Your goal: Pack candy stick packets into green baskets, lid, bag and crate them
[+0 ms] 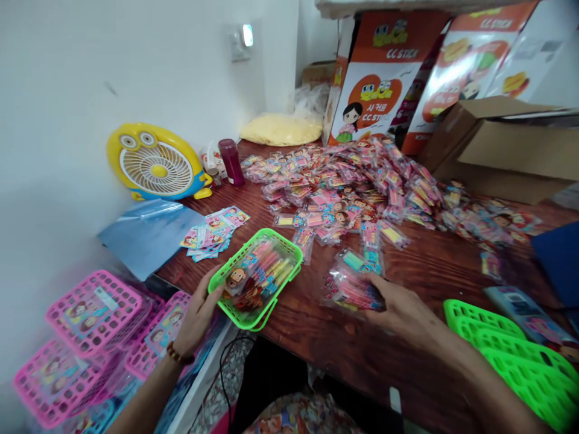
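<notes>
My left hand (pixel 204 310) grips the left end of a small green plastic basket (pixel 281 235) at the table's front edge. Inside the basket lie several clear packets (pixel 262 271) with pink, orange and yellow contents. To the right, my right hand (pixel 393 304) is closed on a bunch of clear packets with pink contents (pixel 350 289), held low over the wood and slightly blurred. Just behind that bunch are packets with green and blue contents (pixel 357 260). A large heap of similar packets (pixel 344 181) spreads across the back of the table.
Stacked green baskets (pixel 511 343) stand at the right. Pink baskets (pixel 94 313) with printed cards are piled at the lower left. Loose cards (pixel 215 232), a yellow fan (pixel 158 163) and a purple bottle (pixel 231 161) sit at the left. An open carton (pixel 506 150) is at the back right.
</notes>
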The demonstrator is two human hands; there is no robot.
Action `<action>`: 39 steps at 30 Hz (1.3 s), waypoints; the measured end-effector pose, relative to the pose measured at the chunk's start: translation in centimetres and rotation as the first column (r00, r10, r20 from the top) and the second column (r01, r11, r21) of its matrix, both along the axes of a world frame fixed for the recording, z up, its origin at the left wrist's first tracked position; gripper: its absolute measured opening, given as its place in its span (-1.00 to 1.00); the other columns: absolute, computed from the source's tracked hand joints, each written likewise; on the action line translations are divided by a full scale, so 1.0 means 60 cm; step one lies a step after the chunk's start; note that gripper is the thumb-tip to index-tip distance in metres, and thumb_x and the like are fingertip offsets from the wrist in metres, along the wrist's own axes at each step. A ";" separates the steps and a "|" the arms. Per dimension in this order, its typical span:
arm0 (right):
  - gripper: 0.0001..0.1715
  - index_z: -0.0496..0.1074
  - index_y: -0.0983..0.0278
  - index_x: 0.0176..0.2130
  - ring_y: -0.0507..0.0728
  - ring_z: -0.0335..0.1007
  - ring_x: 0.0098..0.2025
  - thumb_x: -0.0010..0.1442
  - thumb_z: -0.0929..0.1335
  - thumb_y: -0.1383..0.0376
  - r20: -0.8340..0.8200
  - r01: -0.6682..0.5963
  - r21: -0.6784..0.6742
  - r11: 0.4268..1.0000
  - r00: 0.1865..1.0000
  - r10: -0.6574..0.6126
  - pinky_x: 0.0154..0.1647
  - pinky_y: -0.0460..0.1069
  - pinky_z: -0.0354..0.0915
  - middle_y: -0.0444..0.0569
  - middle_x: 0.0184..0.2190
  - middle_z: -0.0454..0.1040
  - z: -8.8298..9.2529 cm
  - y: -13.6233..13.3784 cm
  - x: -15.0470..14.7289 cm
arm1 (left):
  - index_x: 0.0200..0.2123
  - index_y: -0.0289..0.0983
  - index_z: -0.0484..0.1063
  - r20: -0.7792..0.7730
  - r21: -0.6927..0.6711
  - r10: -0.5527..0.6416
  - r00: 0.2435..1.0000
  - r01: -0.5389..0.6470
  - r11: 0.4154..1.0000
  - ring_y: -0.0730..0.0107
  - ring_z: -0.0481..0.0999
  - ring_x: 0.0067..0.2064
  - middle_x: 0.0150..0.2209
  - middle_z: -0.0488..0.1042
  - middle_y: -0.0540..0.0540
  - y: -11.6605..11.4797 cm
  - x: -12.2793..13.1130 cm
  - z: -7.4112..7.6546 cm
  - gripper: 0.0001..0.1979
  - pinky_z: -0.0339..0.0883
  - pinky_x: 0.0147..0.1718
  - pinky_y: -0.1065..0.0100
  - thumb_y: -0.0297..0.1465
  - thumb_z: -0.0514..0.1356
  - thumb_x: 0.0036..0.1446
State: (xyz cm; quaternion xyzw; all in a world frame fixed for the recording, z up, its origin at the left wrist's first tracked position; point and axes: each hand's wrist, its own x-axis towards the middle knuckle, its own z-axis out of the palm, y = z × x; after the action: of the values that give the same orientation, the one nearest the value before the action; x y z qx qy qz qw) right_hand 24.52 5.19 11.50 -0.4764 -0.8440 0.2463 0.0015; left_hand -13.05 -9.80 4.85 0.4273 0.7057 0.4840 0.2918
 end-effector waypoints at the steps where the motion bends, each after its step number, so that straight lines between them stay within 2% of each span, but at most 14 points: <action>1: -0.41 0.31 0.19 0.10 0.20 0.45 -0.21 0.07 0.33 0.16 -0.016 -0.003 -0.019 1.000 1.000 0.002 -0.25 -0.02 0.24 -0.03 -0.18 0.53 0.016 0.000 -0.003 | 0.23 -0.22 0.21 0.046 -0.006 -0.060 0.997 0.061 0.998 0.11 0.28 0.24 0.21 0.34 -0.14 0.013 -0.013 0.002 -0.41 0.11 0.24 0.08 -0.08 0.11 0.21; 4: -0.41 0.31 0.18 0.09 0.18 0.45 -0.24 0.05 0.36 0.16 -0.061 -0.091 -0.063 0.994 0.994 0.087 -0.25 -0.03 0.23 -0.05 -0.21 0.54 0.068 -0.002 -0.032 | 0.20 -0.25 0.26 0.206 0.012 -0.207 0.956 0.209 0.978 0.08 0.34 0.21 0.19 0.38 -0.18 0.076 -0.028 0.008 -0.40 0.21 0.19 0.10 -0.08 0.14 0.18; 7: -0.44 0.33 0.18 0.06 0.15 0.43 -0.26 0.04 0.38 0.19 -0.084 -0.227 -0.077 0.971 0.972 0.221 -0.29 -0.06 0.19 -0.07 -0.21 0.52 0.108 -0.003 -0.086 | 0.13 -0.29 0.35 0.264 0.084 -0.286 0.921 0.274 0.958 0.11 0.47 0.09 0.12 0.46 -0.19 0.150 -0.009 0.012 -0.44 0.35 0.09 0.15 -0.07 0.13 0.18; 10: -0.44 0.31 0.21 0.03 0.13 0.41 -0.29 0.03 0.39 0.16 -0.067 -0.270 -0.074 0.960 0.962 0.266 -0.36 -0.08 0.14 -0.06 -0.24 0.51 0.121 0.003 -0.143 | 0.06 -0.33 0.41 0.223 0.116 -0.308 0.925 0.288 0.950 0.15 0.52 -0.01 0.01 0.53 -0.17 0.200 0.016 0.006 -0.48 0.42 0.00 0.20 -0.08 0.13 0.18; 12: -0.40 0.28 0.23 0.03 0.13 0.40 -0.31 0.03 0.40 0.10 -0.044 -0.265 -0.059 0.962 0.964 0.263 -0.38 -0.07 0.12 -0.04 -0.24 0.51 0.115 0.011 -0.173 | 0.05 -0.35 0.42 0.175 0.126 -0.290 0.941 0.271 0.954 0.17 0.52 -0.02 -0.03 0.55 -0.15 0.211 0.024 -0.002 -0.50 0.42 -0.01 0.20 -0.11 0.12 0.21; 17: -0.33 0.27 0.25 0.03 0.20 0.42 -0.24 0.00 0.41 0.02 0.090 -0.281 -0.047 0.959 0.955 0.284 -0.35 -0.05 0.14 0.03 -0.19 0.51 0.085 0.024 -0.220 | 0.07 -0.35 0.36 0.006 0.194 -0.114 0.993 0.111 0.975 0.22 0.49 0.04 0.01 0.51 -0.21 0.170 0.019 -0.001 -0.57 0.37 0.06 0.17 -0.17 0.02 0.30; 20: -0.31 0.27 0.27 0.03 0.24 0.43 -0.17 -0.01 0.42 0.02 0.153 -0.306 -0.043 0.951 0.939 0.309 -0.28 -0.02 0.18 0.09 -0.13 0.50 0.076 0.019 -0.234 | 0.14 -0.31 0.27 -0.143 0.285 0.050 0.988 -0.008 0.959 0.20 0.38 0.15 0.13 0.40 -0.22 0.120 0.033 0.023 -0.60 0.21 0.19 0.07 -0.26 0.03 0.32; 22: -0.32 0.28 0.28 0.02 0.25 0.43 -0.16 -0.01 0.42 0.01 0.173 -0.305 -0.040 0.952 0.936 0.307 -0.26 -0.01 0.21 0.09 -0.13 0.50 0.075 0.017 -0.237 | 0.12 -0.22 0.32 -0.246 0.350 0.117 0.962 -0.024 0.936 0.18 0.30 0.20 0.14 0.38 -0.15 0.086 0.059 0.041 -0.64 0.07 0.25 0.02 -0.33 0.10 0.27; 25: -0.28 0.28 0.28 0.04 0.24 0.43 -0.14 -0.04 0.44 0.02 0.140 -0.299 -0.067 0.952 0.942 0.306 -0.25 -0.01 0.24 0.08 -0.11 0.50 0.076 0.022 -0.234 | -0.06 -0.09 0.46 -0.445 0.378 0.059 0.894 0.128 0.917 0.21 0.34 0.13 -0.02 0.48 -0.03 0.049 0.113 0.056 -0.74 0.09 0.22 0.07 -0.42 0.23 0.16; 28: -0.22 0.26 0.28 0.11 0.22 0.43 -0.10 0.00 0.44 -0.01 -0.021 -0.328 -0.168 0.930 0.944 0.330 -0.20 -0.02 0.28 0.06 -0.06 0.49 0.072 0.041 -0.226 | 0.06 -0.09 0.39 -0.697 0.301 0.012 0.717 0.278 0.912 0.19 0.35 0.07 0.01 0.42 -0.12 0.037 0.158 0.049 -0.63 0.19 0.09 0.10 -0.43 0.22 0.18; 30: -0.35 0.30 0.29 0.11 0.19 0.42 -0.06 0.16 0.35 -0.02 -0.153 -0.359 -0.185 0.915 0.930 0.334 -0.12 -0.01 0.28 0.05 -0.03 0.49 0.062 0.055 -0.220 | 0.13 -0.12 0.32 -0.763 0.259 0.010 0.646 0.292 0.921 0.15 0.32 0.09 0.06 0.36 -0.18 0.038 0.171 0.038 -0.59 0.19 0.07 0.08 -0.41 0.20 0.20; 32: -0.53 0.35 0.30 0.07 0.16 0.41 -0.02 0.29 0.26 0.09 -0.227 -0.358 -0.137 0.924 0.919 0.322 -0.03 -0.01 0.26 0.05 -0.02 0.49 0.050 0.065 -0.217 | 0.14 -0.12 0.30 -0.780 0.242 0.005 0.626 0.294 0.925 0.13 0.29 0.10 0.07 0.34 -0.20 0.042 0.173 0.029 -0.58 0.17 0.07 0.06 -0.41 0.19 0.21; 34: -0.62 0.37 0.27 0.06 0.14 0.41 -0.02 0.30 0.26 0.20 -0.238 -0.324 -0.078 0.943 0.924 0.298 -0.01 0.00 0.25 0.02 -0.02 0.50 0.039 0.069 -0.217 | 0.16 -0.11 0.29 -0.786 0.232 -0.003 0.618 0.299 0.926 0.13 0.28 0.11 0.07 0.33 -0.20 0.046 0.169 0.025 -0.56 0.16 0.08 0.06 -0.42 0.19 0.22; 39: -0.59 0.31 0.16 0.13 0.17 0.42 -0.01 0.29 0.29 0.24 -0.142 -0.277 0.103 0.955 0.947 0.289 -0.03 0.04 0.26 -0.02 -0.02 0.49 0.030 0.069 -0.224 | 0.12 -0.09 0.35 -0.809 0.184 -0.016 0.588 0.279 0.942 0.10 0.28 0.11 0.06 0.34 -0.19 0.053 0.165 0.039 -0.60 0.18 0.04 0.04 -0.42 0.19 0.21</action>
State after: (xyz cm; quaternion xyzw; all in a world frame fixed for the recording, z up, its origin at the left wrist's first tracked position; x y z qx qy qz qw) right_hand 11.06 9.31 13.29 -0.3292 -0.9103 0.2458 0.0515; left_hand -3.15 -6.63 7.17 0.6937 0.6431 0.3142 -0.0809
